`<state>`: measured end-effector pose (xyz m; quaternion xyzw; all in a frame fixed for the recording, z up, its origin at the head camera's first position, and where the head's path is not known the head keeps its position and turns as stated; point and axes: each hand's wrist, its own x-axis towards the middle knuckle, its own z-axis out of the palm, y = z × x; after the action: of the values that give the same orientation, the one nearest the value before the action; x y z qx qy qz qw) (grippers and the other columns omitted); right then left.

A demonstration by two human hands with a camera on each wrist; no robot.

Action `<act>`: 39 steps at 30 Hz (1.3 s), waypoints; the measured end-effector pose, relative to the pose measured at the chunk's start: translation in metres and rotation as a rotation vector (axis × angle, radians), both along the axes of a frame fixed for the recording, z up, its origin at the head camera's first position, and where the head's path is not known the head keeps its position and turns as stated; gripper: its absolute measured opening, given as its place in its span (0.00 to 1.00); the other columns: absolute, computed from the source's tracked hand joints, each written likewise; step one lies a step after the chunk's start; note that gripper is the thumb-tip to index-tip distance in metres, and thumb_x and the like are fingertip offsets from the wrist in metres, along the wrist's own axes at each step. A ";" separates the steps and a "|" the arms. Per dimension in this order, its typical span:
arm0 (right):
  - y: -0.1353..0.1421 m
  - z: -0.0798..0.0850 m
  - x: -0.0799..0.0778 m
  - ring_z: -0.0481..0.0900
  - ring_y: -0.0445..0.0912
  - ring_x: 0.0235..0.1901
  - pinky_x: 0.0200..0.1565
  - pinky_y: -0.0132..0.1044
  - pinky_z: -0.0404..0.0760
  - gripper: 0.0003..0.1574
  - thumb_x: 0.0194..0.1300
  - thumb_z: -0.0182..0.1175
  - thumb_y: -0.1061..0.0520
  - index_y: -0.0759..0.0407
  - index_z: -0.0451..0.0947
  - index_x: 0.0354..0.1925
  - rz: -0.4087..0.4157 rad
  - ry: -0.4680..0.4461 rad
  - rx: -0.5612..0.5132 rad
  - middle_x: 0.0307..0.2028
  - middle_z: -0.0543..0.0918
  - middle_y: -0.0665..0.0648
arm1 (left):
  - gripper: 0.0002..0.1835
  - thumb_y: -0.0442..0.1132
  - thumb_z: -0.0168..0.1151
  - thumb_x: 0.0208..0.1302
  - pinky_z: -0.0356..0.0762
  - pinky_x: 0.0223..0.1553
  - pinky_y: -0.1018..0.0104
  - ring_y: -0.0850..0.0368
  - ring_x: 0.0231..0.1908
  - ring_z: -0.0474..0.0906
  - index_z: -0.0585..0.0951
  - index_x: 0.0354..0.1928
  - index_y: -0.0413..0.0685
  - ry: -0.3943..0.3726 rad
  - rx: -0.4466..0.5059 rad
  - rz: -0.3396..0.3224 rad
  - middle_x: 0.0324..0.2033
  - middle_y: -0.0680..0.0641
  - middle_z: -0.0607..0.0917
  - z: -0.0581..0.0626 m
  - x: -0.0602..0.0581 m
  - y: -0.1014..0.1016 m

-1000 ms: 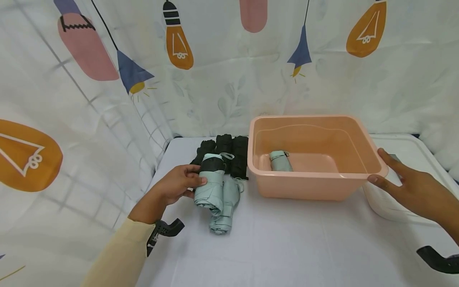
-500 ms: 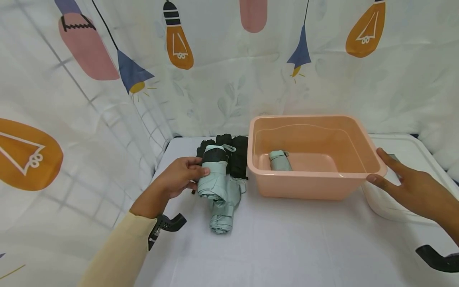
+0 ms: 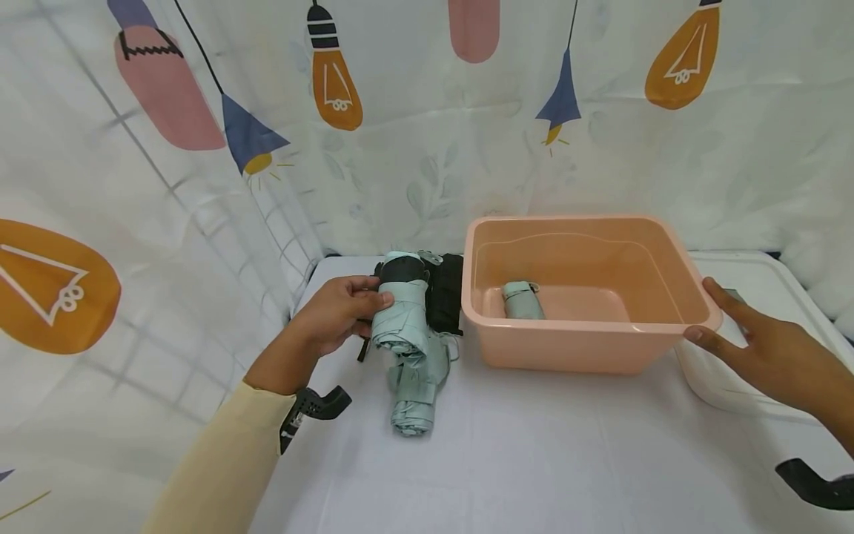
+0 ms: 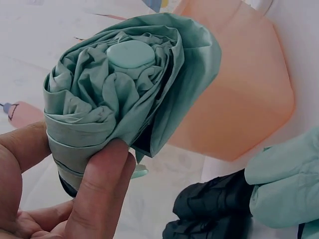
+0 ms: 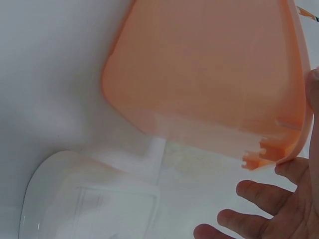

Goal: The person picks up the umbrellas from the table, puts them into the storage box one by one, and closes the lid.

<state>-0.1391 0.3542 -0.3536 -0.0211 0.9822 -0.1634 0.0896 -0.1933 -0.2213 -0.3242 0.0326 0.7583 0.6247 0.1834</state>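
Note:
My left hand point(image 3: 333, 310) grips a folded light green umbrella point(image 3: 403, 315) with a black band, raised over the others at the table's left. The left wrist view shows its rolled cloth and round end button point(image 4: 130, 54) close up. Below it lies another light green umbrella point(image 3: 414, 404). Black folded umbrellas point(image 3: 445, 297) lie behind, partly hidden by the held one. One more green umbrella point(image 3: 523, 300) rests inside the peach plastic bin point(image 3: 567, 348). My right hand point(image 3: 777, 356) touches the bin's right rim with thumb and forefinger, the other fingers extended in the right wrist view.
A white plastic lid or tray point(image 3: 740, 267) lies right of the bin, partly under my right hand. A printed curtain point(image 3: 414, 148) hangs behind the table, and wire grid point(image 3: 280, 230) shows through it at the left. White cloth point(image 3: 534, 452) covers the table.
My left hand has moved the green umbrella slightly up and to the right, away from me, so it now covers more of the black umbrellas. My right hand and the bin stay put.

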 end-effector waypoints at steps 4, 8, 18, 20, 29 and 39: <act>0.000 -0.001 0.000 0.67 0.86 0.53 0.37 0.75 0.75 0.58 0.75 0.49 0.28 0.42 0.23 0.80 -0.001 0.003 -0.006 0.62 0.56 0.93 | 0.42 0.40 0.61 0.75 0.84 0.47 0.59 0.52 0.49 0.83 0.50 0.79 0.32 0.003 0.017 0.006 0.66 0.31 0.71 0.003 -0.003 0.002; 0.000 -0.001 0.000 0.66 0.87 0.53 0.37 0.75 0.75 0.58 0.75 0.48 0.27 0.42 0.23 0.80 -0.004 0.004 -0.002 0.62 0.55 0.93 | 0.42 0.41 0.63 0.74 0.84 0.47 0.60 0.52 0.47 0.83 0.52 0.78 0.32 0.014 0.026 0.030 0.66 0.31 0.71 0.005 -0.006 0.007; 0.001 -0.003 0.000 0.66 0.87 0.52 0.36 0.75 0.75 0.58 0.75 0.48 0.27 0.42 0.22 0.80 -0.006 0.001 -0.007 0.63 0.55 0.93 | 0.37 0.41 0.62 0.74 0.84 0.46 0.59 0.50 0.49 0.82 0.59 0.77 0.35 0.036 0.068 0.024 0.64 0.34 0.74 0.014 -0.013 0.023; 0.001 -0.003 0.000 0.67 0.87 0.52 0.36 0.74 0.75 0.58 0.75 0.48 0.28 0.42 0.23 0.80 -0.003 0.003 -0.010 0.62 0.55 0.93 | 0.38 0.41 0.62 0.74 0.84 0.47 0.59 0.50 0.50 0.82 0.58 0.77 0.35 0.038 0.073 0.027 0.64 0.35 0.74 0.016 -0.014 0.026; 0.001 -0.003 0.000 0.65 0.87 0.53 0.37 0.75 0.75 0.58 0.75 0.48 0.27 0.41 0.22 0.80 -0.006 0.004 -0.009 0.63 0.55 0.93 | 0.36 0.41 0.63 0.74 0.83 0.47 0.58 0.48 0.51 0.81 0.61 0.77 0.37 0.034 0.096 0.044 0.63 0.37 0.75 0.020 -0.022 0.040; 0.001 -0.003 0.000 0.64 0.87 0.54 0.38 0.75 0.74 0.58 0.76 0.48 0.28 0.41 0.22 0.79 -0.003 -0.006 -0.013 0.63 0.54 0.93 | 0.35 0.41 0.64 0.73 0.84 0.44 0.59 0.50 0.45 0.84 0.63 0.76 0.41 0.044 0.103 0.046 0.54 0.38 0.81 0.023 -0.028 0.054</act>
<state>-0.1393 0.3549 -0.3564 -0.0195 0.9809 -0.1699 0.0921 -0.2218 -0.1674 -0.3013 0.0381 0.7297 0.6659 0.1502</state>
